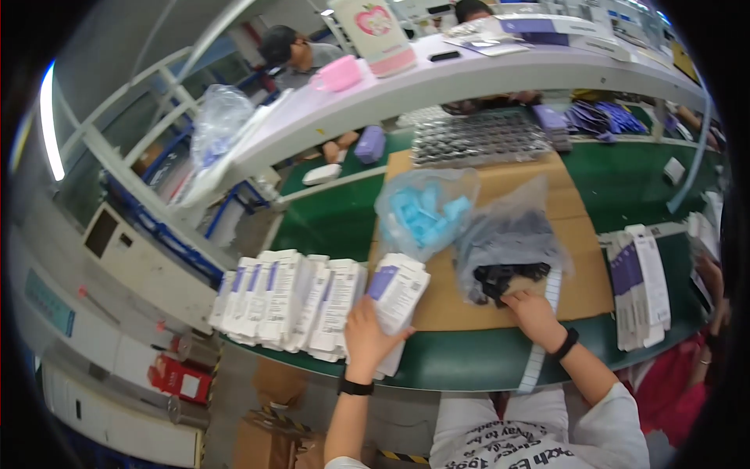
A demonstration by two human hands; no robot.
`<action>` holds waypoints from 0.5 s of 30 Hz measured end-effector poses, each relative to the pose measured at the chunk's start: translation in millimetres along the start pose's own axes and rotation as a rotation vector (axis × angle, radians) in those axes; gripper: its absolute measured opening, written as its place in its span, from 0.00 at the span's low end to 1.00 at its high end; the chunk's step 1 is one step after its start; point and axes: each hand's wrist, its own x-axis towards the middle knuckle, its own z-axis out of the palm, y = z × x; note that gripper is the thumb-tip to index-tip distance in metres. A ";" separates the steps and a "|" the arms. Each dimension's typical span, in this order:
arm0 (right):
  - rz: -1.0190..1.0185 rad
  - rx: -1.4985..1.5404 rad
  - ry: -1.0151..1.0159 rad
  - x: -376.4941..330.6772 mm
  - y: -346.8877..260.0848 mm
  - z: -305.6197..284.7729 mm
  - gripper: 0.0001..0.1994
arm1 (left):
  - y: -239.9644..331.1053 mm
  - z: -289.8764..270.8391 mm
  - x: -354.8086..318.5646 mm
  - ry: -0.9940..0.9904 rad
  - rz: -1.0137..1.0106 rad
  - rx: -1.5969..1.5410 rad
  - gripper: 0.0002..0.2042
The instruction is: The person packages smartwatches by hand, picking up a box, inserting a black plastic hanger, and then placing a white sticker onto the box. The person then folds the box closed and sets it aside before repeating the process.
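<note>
Green-topped assembly bench (pixel 328 223) under a white overhead shelf (pixel 437 82), strewn with packaging.

Near the front edge, a white flat carton with a purple corner patch (pixel 397 301), tilted, gripped at its lower end by the left hand (pixel 367 338), fingers wrapped round it. Just left of it, touching, a leaning row of matching white flat cartons with purple stripes (pixel 285 301), packed side by side along the bench edge.

Right of the held carton, a clear plastic bag of small black parts (pixel 508 250) on a brown cardboard sheet (pixel 582 285); right hand (pixel 533 313) at the bag's open mouth, fingertips among the black pieces, grip on any one piece impossible to tell. Black bands on both wrists.

Behind, touching the first bag, a clear plastic bag of light blue parts (pixel 426 207). Farther back, a grey tray of many small dark parts (pixel 476 137). At far right, a stack of white and purple flat cartons (pixel 641 285) lying on the bench. On the shelf, a pink container (pixel 337 74).

Other people seated beyond the shelf; another person's arm at the right edge.
</note>
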 end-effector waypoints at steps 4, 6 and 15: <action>0.022 0.081 -0.055 14.7 6.1 -2.4 0.17 | 0.3 0.6 20.2 -0.054 -0.167 0.108 0.49; -0.014 0.106 0.010 17.4 4.6 1.1 0.17 | 5.9 -4.2 25.8 -0.095 -0.209 0.061 0.47; -0.062 -0.041 0.021 6.5 -2.4 -12.4 0.12 | 19.6 -32.0 1.0 0.335 0.012 -0.154 0.49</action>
